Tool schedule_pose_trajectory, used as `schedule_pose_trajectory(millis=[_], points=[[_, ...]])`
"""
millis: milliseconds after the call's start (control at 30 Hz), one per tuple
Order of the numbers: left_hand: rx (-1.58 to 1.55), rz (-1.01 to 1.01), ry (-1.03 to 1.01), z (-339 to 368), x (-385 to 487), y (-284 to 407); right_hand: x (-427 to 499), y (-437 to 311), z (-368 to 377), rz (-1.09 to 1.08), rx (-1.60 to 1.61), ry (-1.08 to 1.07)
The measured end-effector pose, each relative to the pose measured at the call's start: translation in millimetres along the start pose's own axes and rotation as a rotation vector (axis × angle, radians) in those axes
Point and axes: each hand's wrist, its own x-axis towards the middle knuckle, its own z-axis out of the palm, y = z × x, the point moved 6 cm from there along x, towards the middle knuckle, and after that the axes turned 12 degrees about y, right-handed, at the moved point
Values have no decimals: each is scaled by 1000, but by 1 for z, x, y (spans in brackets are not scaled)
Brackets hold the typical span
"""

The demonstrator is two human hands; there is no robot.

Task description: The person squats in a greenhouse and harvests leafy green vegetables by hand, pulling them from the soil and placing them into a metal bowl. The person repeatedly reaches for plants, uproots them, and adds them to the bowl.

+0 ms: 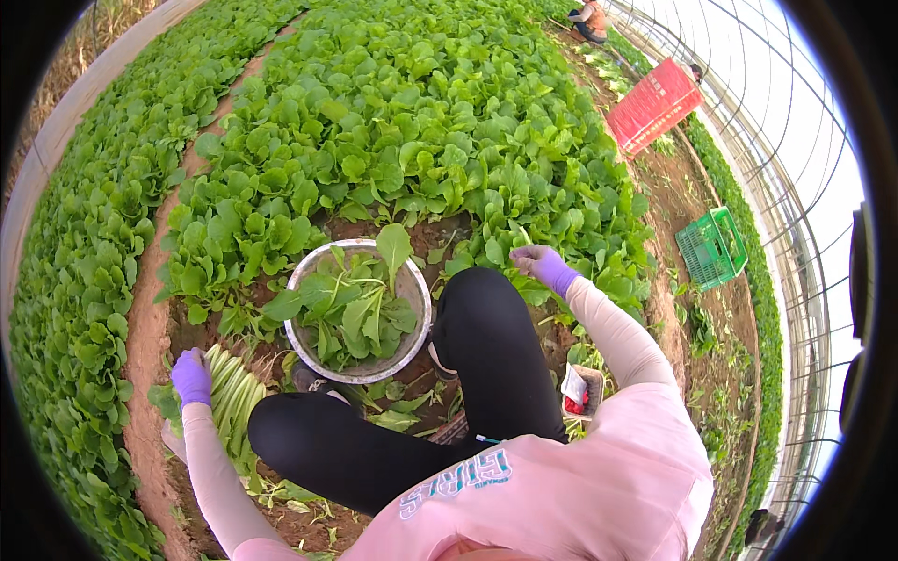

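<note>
In a purple glove, my left hand [191, 379] is at the left edge of a pile of leafy greens [235, 396] with long pale stems and roots. Its fingers are mostly hidden, so I cannot tell if it grips any. My right hand [544, 265], also gloved, has its fingers bent together at the front edge of the growing greens [449, 154]. A pale stem [525, 235] shows just past those fingertips; whether they hold it is unclear. Between my feet stands a round, white-rimmed basin [426, 301] with loose green leaves [354, 308] inside, one leaf rising above the rim.
By my right hip lies a small open container [593, 389] with a white packet and something red. Farther right are a green plastic crate [712, 249] and a red box [654, 105] bearing writing. A person [591, 21] crouches far off. A bare soil path [151, 308] runs along the left.
</note>
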Motion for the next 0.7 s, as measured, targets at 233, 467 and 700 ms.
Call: schedule_pose_trajectory(millis=[233,467,700], points=[[48,-8,-301,0,4,-8,-131,145,38,-195,-530,-237],[-471,219,4,-165,48,148,-127,174,170,-263,-785,-661],[-536,428,22,-271,36,348,-5,164,242,-513,-774,-472]])
